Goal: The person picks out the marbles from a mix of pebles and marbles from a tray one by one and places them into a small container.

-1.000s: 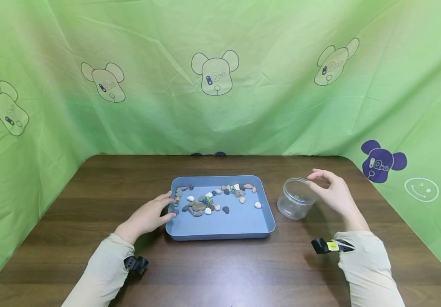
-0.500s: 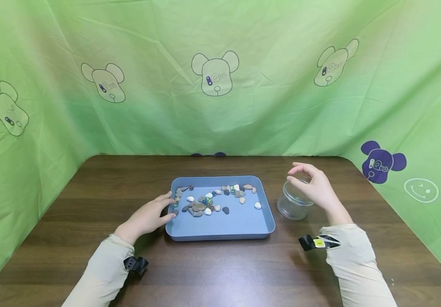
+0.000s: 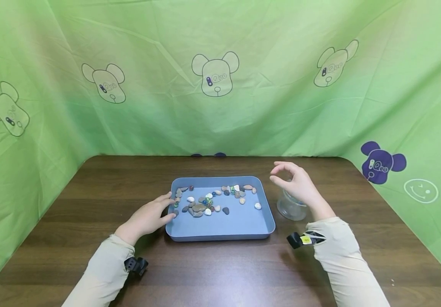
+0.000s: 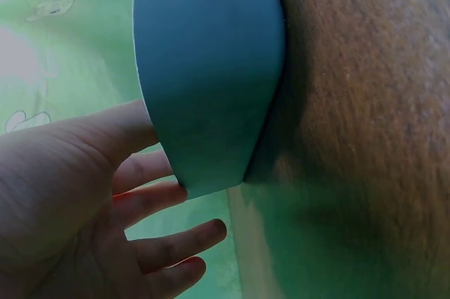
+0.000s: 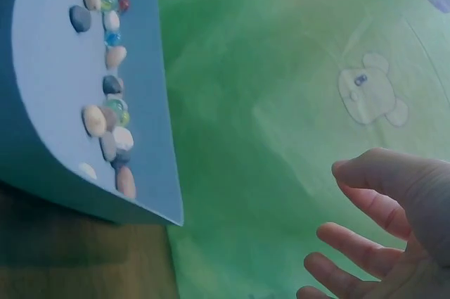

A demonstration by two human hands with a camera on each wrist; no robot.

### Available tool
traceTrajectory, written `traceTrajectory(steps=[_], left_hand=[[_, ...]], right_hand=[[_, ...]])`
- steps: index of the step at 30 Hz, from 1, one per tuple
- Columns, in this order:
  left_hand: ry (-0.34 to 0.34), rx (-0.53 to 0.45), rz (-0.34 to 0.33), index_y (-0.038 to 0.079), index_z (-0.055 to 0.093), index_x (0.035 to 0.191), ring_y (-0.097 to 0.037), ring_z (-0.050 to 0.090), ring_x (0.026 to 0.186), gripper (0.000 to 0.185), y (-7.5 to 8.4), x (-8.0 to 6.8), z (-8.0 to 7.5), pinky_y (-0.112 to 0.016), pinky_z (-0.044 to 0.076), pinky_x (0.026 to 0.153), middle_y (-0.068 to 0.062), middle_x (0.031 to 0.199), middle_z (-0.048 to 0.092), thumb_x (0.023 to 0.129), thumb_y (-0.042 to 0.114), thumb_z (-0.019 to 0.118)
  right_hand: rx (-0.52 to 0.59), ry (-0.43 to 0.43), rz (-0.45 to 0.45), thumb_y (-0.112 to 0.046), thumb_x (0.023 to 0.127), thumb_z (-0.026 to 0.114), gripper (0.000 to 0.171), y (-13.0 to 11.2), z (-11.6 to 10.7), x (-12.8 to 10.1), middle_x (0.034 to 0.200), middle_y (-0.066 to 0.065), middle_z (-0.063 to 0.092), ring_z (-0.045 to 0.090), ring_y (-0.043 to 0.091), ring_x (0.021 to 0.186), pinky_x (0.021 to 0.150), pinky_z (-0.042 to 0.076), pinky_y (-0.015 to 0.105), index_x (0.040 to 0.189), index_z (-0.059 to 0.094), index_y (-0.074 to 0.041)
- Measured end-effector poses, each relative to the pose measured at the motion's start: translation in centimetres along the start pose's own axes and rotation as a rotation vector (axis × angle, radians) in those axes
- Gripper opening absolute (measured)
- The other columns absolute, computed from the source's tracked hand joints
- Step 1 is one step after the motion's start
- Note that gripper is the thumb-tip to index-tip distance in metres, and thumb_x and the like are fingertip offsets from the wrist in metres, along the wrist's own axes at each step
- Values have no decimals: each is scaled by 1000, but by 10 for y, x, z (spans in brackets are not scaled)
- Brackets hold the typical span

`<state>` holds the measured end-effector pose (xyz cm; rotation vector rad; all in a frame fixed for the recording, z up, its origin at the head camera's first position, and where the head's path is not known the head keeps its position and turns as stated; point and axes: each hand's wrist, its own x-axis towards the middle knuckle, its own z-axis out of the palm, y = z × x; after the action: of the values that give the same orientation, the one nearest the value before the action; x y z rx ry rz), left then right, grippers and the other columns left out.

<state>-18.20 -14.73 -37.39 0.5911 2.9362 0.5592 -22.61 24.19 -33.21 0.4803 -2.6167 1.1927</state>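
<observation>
A blue tray (image 3: 220, 230) lies on the table with several pebbles (image 3: 198, 207) and glass marbles (image 3: 209, 200) scattered in it. At its left end, my left hand (image 3: 145, 219) rests its spread fingertips over the rim; in the left wrist view the thumb and some fingers (image 4: 151, 200) reach past that rim. My right hand (image 3: 299, 183) hovers over a clear round jar (image 3: 292, 209) right of the tray and hides part of its mouth. Its thumb and fingers (image 5: 358, 246) curve loosely apart, with nothing between them.
The brown wooden table (image 3: 220, 273) extends around the tray. A green printed cloth (image 3: 220, 123) hangs behind and beside it. Tiny pale specks (image 3: 393, 282) lie near the right sleeve. Each wrist wears a black camera (image 3: 136, 265).
My right hand has moved left, from the jar's right rim to above the jar on the tray's side. The left hand and the tray have stayed put.
</observation>
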Motion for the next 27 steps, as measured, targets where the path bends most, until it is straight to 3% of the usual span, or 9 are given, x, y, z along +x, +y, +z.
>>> traceTrajectory(steps=[17,27], left_hand=[[103,186,72,0,55,126,-45,44,127,47,-1,2,3,-54,33,108,-19,137,51,89,29,60],[121,218,83,0,56,125,-44,46,125,47,-1,3,3,-55,34,107,-19,134,53,88,30,61]], right_hand=[[-49,-89,-43,-8,84,65,8,-11,27,13,128,23,56,47,39,125,106,32,55,91,63,-4],[-40,-144,-52,-12,84,66,10,-20,38,22,130,21,55,46,38,126,106,34,54,91,63,-6]])
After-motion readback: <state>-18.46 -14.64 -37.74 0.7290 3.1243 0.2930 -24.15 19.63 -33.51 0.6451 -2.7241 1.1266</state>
